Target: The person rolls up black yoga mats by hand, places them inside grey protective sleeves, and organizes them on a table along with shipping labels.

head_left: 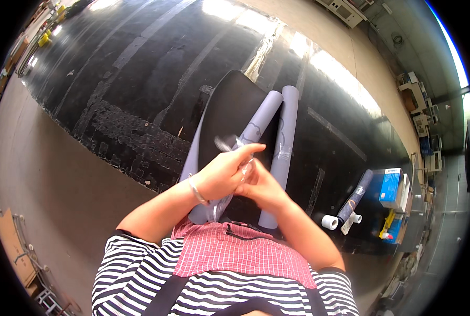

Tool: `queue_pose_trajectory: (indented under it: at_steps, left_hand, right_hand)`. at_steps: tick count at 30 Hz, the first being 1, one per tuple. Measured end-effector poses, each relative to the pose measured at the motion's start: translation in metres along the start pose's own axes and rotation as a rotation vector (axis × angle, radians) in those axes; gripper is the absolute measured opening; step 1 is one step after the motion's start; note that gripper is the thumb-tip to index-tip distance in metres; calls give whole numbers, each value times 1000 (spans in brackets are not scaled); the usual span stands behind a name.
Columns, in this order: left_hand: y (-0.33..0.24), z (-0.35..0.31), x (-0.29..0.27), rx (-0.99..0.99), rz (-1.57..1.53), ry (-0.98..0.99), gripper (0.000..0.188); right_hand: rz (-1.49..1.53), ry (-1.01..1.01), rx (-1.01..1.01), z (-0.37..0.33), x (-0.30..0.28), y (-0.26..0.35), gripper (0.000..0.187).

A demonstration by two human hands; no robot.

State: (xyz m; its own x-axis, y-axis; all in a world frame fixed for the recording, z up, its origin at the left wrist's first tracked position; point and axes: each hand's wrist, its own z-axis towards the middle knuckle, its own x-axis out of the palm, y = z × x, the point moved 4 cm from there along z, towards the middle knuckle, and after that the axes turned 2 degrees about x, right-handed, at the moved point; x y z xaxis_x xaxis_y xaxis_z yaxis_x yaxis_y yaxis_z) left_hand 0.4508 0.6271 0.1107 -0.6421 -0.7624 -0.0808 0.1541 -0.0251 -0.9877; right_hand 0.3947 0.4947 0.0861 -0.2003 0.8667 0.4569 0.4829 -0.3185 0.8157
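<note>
My left hand [222, 171] and my right hand [264, 187] are close together, almost touching, above a partly rolled purple mat [260, 117]. Both have their fingers closed on a crumpled strip of clear plastic film [245, 167], which is blurred near the left hand. The mat's loose end lies spread out to the left, its black side [235, 100] facing up. Right beside it rests a second purple mat [285, 137], fully rolled, with a shiny clear band round its middle. My hands and forearms hide part of the first roll.
All this lies on a large black table [156, 63] patched with tape strips. To the right are a dark patterned roll [358, 195], a white tape roll [330, 222], a blue and white box [391, 187] and a yellow tool [387, 224]. The table's near edge runs along my waist.
</note>
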Motion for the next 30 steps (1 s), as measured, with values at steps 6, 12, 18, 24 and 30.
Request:
queue_pose_trajectory:
  at_steps: [6,12,18,24,30]
  left_hand:
    - [30,-40,31,-100,-58,87,38]
    - [45,-88,66,-255,-313,-71,56]
    - [59,-134,125,-603,-481,-92,30]
    - [77,-165,185,-345,-314,-348,24]
    - [57,-190,218,-121,225,-365,46]
  right_hand:
    - [152,-45,287,-39,-8,-36,19]
    - [146,-236,113,-70,-15,-41,11]
    - [-568,-242,-135,-112,-42,-68,12]
    - [-98,-121,452,-159,-45,-110,27]
    - [-219,-159,528,-175,-71,-136,19]
